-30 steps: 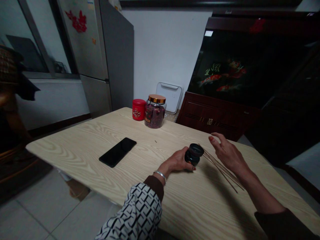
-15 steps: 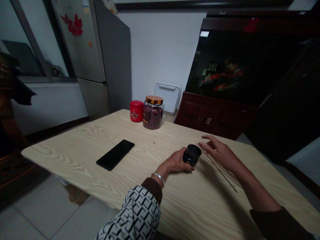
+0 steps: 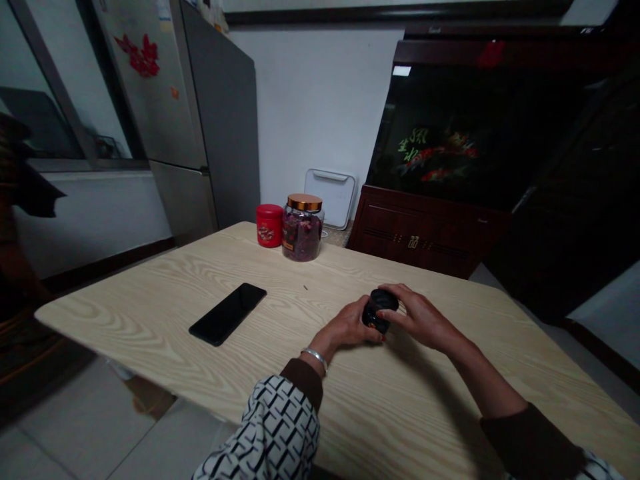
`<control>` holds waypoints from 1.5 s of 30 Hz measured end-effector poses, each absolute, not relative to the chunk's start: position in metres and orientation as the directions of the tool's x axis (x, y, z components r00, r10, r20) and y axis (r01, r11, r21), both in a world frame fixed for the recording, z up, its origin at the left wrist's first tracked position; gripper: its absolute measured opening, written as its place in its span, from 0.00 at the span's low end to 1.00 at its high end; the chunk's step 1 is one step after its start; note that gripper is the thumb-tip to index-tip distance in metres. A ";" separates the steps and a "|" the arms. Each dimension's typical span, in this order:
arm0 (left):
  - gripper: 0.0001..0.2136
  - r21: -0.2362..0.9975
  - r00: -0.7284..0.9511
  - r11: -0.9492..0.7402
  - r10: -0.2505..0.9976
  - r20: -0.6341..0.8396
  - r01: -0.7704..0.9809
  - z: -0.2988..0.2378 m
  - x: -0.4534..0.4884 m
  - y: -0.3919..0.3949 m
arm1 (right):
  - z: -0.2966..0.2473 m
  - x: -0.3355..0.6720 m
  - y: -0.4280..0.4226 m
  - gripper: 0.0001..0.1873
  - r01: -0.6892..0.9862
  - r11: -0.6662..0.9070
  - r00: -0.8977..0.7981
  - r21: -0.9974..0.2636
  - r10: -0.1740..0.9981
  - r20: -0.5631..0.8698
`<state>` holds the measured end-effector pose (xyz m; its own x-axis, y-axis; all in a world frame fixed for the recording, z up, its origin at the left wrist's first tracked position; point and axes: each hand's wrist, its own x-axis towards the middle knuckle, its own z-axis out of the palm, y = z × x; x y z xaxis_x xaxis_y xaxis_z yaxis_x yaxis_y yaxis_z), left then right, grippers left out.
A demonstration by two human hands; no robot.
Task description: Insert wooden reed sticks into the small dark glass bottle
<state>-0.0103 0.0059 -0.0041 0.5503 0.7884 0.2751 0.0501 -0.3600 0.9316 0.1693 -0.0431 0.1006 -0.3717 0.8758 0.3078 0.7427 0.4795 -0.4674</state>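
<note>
Right hand (image 3: pixel 423 320) swung in and closed over the top of the jar (image 3: pixel 381 308), left hand (image 3: pixel 350 327) stayed wrapped round its side, so both gripped it on the table (image 3: pixel 200 267).

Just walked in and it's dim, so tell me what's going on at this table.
At the wooden table, a person's left hand grips a small dark jar by its side while the right hand closes over its top. A black phone lies to the left; a red tin and a glass jar stand together at the far edge.
</note>
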 end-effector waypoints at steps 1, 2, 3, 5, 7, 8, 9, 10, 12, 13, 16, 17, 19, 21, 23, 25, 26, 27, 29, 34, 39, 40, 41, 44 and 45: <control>0.37 0.935 0.555 -0.352 0.786 0.273 0.038 -0.003 -0.010 0.005 | 0.100 0.169 -0.043 0.24 0.744 0.475 -0.364 -0.471 0.878 0.310; 0.36 0.940 0.561 -0.342 0.782 0.270 0.024 -0.001 -0.010 0.003 | 0.098 0.168 -0.044 0.24 0.742 0.470 -0.357 -0.478 0.881 0.312; 0.36 0.943 0.569 -0.333 0.778 0.267 0.013 0.001 -0.011 0.000 | 0.096 0.168 -0.045 0.24 0.736 0.466 -0.346 -0.491 0.882 0.319; 0.38 0.942 0.581 -0.335 0.766 0.274 -0.002 0.006 -0.014 -0.007 | 0.087 0.169 -0.050 0.27 0.706 0.454 -0.299 -0.544 0.887 0.352; 0.43 0.929 0.560 -0.369 0.773 0.298 0.015 0.009 -0.020 -0.016 | 0.071 0.172 -0.059 0.30 0.648 0.416 -0.194 -0.638 0.900 0.390; 0.44 0.920 0.531 -0.389 0.789 0.307 0.046 0.009 -0.024 -0.021 | 0.061 0.174 -0.065 0.30 0.616 0.381 -0.117 -0.689 0.910 0.399; 0.44 0.910 0.489 -0.404 0.816 0.310 0.097 0.008 -0.029 -0.027 | 0.050 0.177 -0.071 0.27 0.588 0.335 -0.034 -0.736 0.920 0.392; 0.40 0.901 0.441 -0.403 0.846 0.299 0.163 0.006 -0.034 -0.032 | 0.039 0.180 -0.078 0.22 0.572 0.284 0.037 -0.769 0.928 0.371; 0.24 0.888 0.350 -0.362 0.901 0.257 0.282 0.006 -0.044 -0.043 | 0.022 0.186 -0.089 0.22 0.564 0.206 0.113 -0.800 0.940 0.321; 0.18 0.892 0.320 -0.334 0.918 0.234 0.305 0.008 -0.048 -0.047 | 0.018 0.189 -0.093 0.26 0.552 0.184 0.116 -0.813 0.949 0.293; 0.24 0.945 0.326 -0.271 0.924 0.201 0.185 0.035 -0.054 -0.053 | 0.040 0.192 -0.096 0.32 0.390 0.130 0.056 -0.911 0.985 0.164; 0.26 0.964 0.364 -0.247 0.911 0.197 0.096 0.051 -0.054 -0.052 | 0.059 0.193 -0.095 0.34 0.297 0.098 0.027 -0.950 0.994 0.111; 0.29 0.981 0.423 -0.159 0.886 0.190 -0.107 0.093 -0.054 -0.050 | 0.108 0.194 -0.092 0.35 0.093 0.093 -0.123 -0.991 0.989 0.081; 0.31 0.959 0.544 -0.083 0.809 0.223 -0.270 0.140 -0.054 -0.046 | 0.163 0.194 -0.089 0.36 -0.051 0.118 -0.304 -0.992 0.944 0.128; 0.32 0.949 0.600 -0.032 0.768 0.223 -0.313 0.183 -0.056 -0.044 | 0.210 0.193 -0.090 0.38 -0.156 0.138 -0.436 -0.978 0.879 0.194; 0.33 0.950 0.577 -0.005 0.794 0.193 -0.312 0.212 -0.059 -0.044 | 0.241 0.192 -0.091 0.39 -0.222 0.147 -0.514 -0.964 0.823 0.243; 0.33 0.950 0.563 0.004 0.806 0.182 -0.313 0.221 -0.059 -0.045 | 0.249 0.191 -0.092 0.39 -0.248 0.144 -0.541 -0.958 0.800 0.260; 0.33 0.949 0.555 0.016 0.814 0.171 -0.315 0.224 -0.059 -0.046 | 0.252 0.190 -0.093 0.40 -0.273 0.133 -0.565 -0.953 0.780 0.271; 0.34 0.948 0.581 0.058 0.801 0.142 -0.313 0.216 -0.057 -0.048 | 0.242 0.187 -0.092 0.40 -0.315 0.093 -0.612 -0.945 0.741 0.277; 0.35 0.929 0.717 0.223 0.694 0.060 -0.294 0.156 -0.049 -0.049 | 0.173 0.183 -0.085 0.40 -0.391 -0.066 -0.683 -0.918 0.689 0.241; 0.35 0.891 0.798 0.342 0.602 0.036 -0.298 0.124 -0.045 -0.043 | 0.133 0.185 -0.078 0.40 -0.425 -0.177 -0.716 -0.888 0.666 0.210; 0.35 0.879 0.821 0.359 0.567 0.063 -0.315 0.123 -0.044 -0.041 | 0.132 0.185 -0.076 0.40 -0.428 -0.179 -0.717 -0.886 0.664 0.212; 0.35 0.864 0.847 0.376 0.523 0.102 -0.336 0.124 -0.042 -0.040 | 0.132 0.186 -0.075 0.40 -0.430 -0.177 -0.716 -0.885 0.664 0.215; 0.35 0.817 0.894 0.425 0.388 0.225 -0.391 0.127 -0.040 -0.037 | 0.136 0.187 -0.071 0.40 -0.429 -0.165 -0.713 -0.888 0.665 0.221; 0.35 0.807 0.894 0.429 0.371 0.252 -0.406 0.127 -0.040 -0.036 | 0.137 0.188 -0.071 0.40 -0.421 -0.160 -0.710 -0.893 0.670 0.215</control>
